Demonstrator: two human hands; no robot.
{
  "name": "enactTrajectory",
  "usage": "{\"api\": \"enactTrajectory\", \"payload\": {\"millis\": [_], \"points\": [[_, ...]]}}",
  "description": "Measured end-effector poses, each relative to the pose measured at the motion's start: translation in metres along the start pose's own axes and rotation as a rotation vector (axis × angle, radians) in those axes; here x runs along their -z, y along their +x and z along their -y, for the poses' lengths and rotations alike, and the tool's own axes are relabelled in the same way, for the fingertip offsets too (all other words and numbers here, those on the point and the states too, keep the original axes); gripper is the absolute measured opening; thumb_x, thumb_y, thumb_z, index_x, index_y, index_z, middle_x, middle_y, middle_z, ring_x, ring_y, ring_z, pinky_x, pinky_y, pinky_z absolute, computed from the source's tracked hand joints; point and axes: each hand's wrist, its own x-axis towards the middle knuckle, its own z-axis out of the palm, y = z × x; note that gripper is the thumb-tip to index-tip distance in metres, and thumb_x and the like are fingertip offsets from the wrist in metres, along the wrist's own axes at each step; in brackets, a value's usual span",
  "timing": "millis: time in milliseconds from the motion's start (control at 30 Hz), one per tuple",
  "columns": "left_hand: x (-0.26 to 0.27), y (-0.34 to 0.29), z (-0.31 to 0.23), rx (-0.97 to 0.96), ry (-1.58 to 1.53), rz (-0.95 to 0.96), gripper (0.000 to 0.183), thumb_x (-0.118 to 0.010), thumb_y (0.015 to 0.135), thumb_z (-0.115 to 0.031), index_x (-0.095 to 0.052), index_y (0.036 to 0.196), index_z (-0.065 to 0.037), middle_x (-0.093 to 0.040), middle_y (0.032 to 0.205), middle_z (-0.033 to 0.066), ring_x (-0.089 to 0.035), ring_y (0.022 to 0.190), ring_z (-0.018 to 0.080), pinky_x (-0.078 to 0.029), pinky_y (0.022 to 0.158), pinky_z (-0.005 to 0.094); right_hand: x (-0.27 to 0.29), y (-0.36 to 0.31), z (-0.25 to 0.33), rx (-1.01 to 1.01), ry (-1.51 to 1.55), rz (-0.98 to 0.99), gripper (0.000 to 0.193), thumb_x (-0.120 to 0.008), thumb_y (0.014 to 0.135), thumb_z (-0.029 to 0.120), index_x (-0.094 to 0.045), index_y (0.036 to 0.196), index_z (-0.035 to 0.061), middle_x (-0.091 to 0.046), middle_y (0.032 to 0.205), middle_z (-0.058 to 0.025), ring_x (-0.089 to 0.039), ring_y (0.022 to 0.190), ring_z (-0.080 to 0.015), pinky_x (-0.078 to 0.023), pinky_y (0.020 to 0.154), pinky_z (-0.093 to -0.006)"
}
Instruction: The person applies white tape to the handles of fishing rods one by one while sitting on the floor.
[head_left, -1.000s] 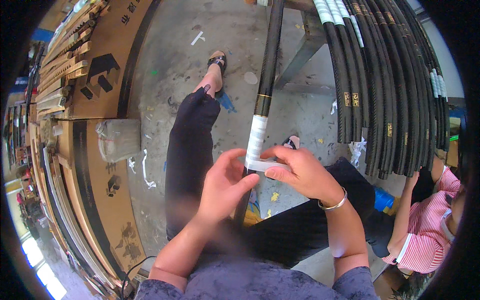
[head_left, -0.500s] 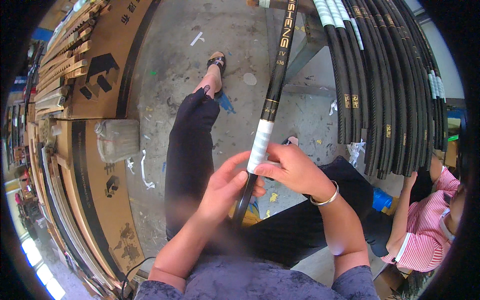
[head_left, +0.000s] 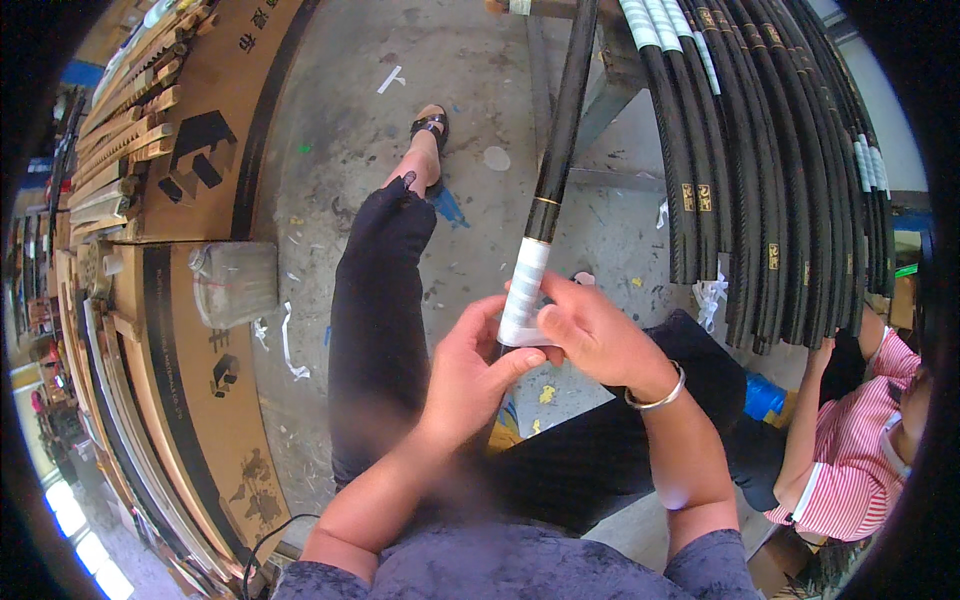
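A long black pole (head_left: 565, 160) with gold rings slants up from my lap toward the top of the view. White tape (head_left: 525, 285) is wound round its lower part in overlapping bands. My left hand (head_left: 470, 370) curls round the pole at the bottom of the winding, its thumb pointing right. On the other side, my right hand (head_left: 600, 335), with a bangle on the wrist, closes on a loose flap of tape at the lowest band. Both hands nearly touch and hide the pole's lower end.
Many similar black poles (head_left: 780, 200), some with white wraps, hang over a stand (head_left: 610, 100) at right. A co-worker in a striped shirt (head_left: 850, 460) sits beside them. Cardboard boxes (head_left: 200, 400), wooden strips (head_left: 130, 150) and a plastic container (head_left: 233, 282) line the left. Tape scraps (head_left: 292, 345) litter the floor.
The pole has turned about its length, so its gold lettering no longer faces up. My left thumb has swung right, and a flap of tape now shows at the winding's lower edge.
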Motion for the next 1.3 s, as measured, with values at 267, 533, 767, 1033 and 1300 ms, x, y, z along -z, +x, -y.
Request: {"api": "enactTrajectory", "payload": {"millis": [267,533,767,1033,1300], "points": [[0.011,0.001,-0.005,0.164,-0.026,0.061,0.043,-0.073,0.083,-0.011,-0.052,0.119,0.000,-0.062,0.098,0.0045,-0.058,0.086,0.0093,-0.048,0.073,0.0234,0.007,-0.014,-0.006,0.078,-0.251,0.028,0.040,-0.053,0.091,0.029,-0.050,0.120,0.0009,-0.063,0.071,-0.0190,-0.065,0.067,-0.0352,-0.048,0.060,-0.0409],[-0.002,0.004,-0.007,0.029,0.191,-0.067,0.032,-0.070,0.086,-0.012,-0.055,0.111,0.001,-0.064,0.093,0.0067,-0.059,0.080,0.0090,-0.049,0.069,0.0246,0.005,-0.014,-0.010,0.112,-0.363,-0.042,0.041,-0.055,0.085,0.022,-0.050,0.120,0.0023,-0.062,0.071,-0.0220,-0.063,0.068,-0.0400,-0.047,0.061,-0.0468],[0.005,0.006,0.012,-0.138,0.453,-0.104,0.029,-0.066,0.087,-0.006,-0.054,0.113,0.001,-0.062,0.085,0.0045,-0.058,0.065,0.0078,-0.048,0.055,0.0227,0.000,-0.009,-0.010,0.083,-0.507,-0.063,0.041,-0.056,0.085,0.022,-0.049,0.120,0.0037,-0.063,0.072,-0.0218,-0.063,0.070,-0.0415,-0.048,0.063,-0.0508],[0.001,-0.005,-0.015,-0.053,-0.051,0.036,0.043,-0.053,0.094,-0.007,-0.042,0.134,0.003,-0.059,0.088,0.0060,-0.058,0.064,0.0107,-0.050,0.059,0.0246,0.004,-0.002,-0.052,0.018,-0.772,-0.254,0.041,-0.055,0.088,0.019,-0.044,0.125,0.0060,-0.059,0.062,-0.0136,-0.059,0.065,-0.0377,-0.045,0.068,-0.0459],[0.010,-0.001,-0.021,-0.116,-0.261,0.214,0.047,-0.040,0.099,-0.015,-0.026,0.141,0.003,-0.054,0.089,0.0092,-0.056,0.060,0.0156,-0.049,0.056,0.0277,0.004,0.007,-0.033,0.093,-0.803,-0.222,0.042,-0.054,0.088,0.019,-0.044,0.127,0.0062,-0.063,0.068,-0.0166,-0.062,0.065,-0.0373,-0.047,0.064,-0.0469]]}}
